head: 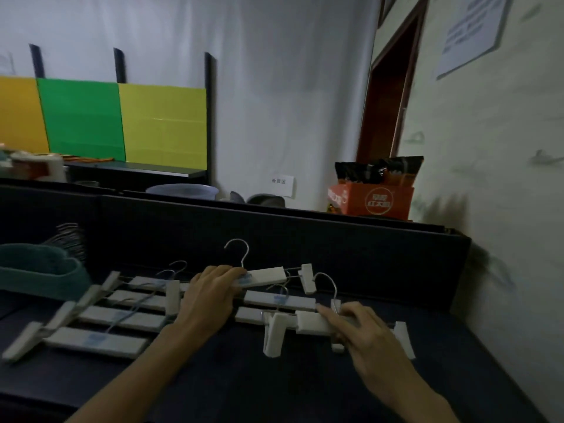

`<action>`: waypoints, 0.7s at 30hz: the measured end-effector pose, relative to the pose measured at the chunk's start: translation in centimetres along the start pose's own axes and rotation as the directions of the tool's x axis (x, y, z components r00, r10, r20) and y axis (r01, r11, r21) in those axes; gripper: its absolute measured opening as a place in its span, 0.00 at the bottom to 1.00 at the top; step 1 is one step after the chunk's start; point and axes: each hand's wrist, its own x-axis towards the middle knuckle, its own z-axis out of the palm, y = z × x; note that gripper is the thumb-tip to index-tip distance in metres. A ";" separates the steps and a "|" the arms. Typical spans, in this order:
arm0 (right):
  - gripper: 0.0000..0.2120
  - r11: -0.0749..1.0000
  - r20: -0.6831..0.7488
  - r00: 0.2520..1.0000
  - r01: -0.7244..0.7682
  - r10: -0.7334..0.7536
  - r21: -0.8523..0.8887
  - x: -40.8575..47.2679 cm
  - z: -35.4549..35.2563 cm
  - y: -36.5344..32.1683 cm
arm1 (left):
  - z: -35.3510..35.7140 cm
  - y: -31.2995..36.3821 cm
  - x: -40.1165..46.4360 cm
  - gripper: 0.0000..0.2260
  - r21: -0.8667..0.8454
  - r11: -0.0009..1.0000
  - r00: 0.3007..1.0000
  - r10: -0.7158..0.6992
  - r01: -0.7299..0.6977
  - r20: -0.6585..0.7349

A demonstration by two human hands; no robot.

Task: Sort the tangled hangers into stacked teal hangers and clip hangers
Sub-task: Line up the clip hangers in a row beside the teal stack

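Your left hand (210, 293) curls over the far white wooden clip hanger (265, 276), hiding its left end. Your right hand (361, 329) grips the nearest one (311, 323) on the dark tabletop (213, 370). The stacked teal hangers (39, 270) at left are blurred and partly cut off.

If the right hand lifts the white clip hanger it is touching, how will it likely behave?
The clip hanger looks like a rigid bar, so it probably stays stiff. Its clips hang on a thin rod and may slide or swing. Its hook sits near neighbouring hangers and could snag.
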 end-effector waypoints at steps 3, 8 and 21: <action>0.42 0.999 -0.013 1.000 -0.013 0.012 -0.046 0.9 0.9 -3.8 | -2.5 -3.0 -1.6 0.18 0.013 0.999 0.999 -0.032 0.032 -0.010; 0.38 0.987 0.027 0.997 -0.073 0.078 -0.140 1.2 2.6 -9.5 | -5.8 -7.6 -4.4 0.17 -0.042 0.993 0.993 -0.115 0.114 -0.021; 0.20 0.944 0.207 0.926 -0.285 0.317 -0.169 1.8 5.1 -13.0 | -8.8 -11.7 -8.3 0.15 -0.168 0.975 0.989 -0.146 0.143 -0.003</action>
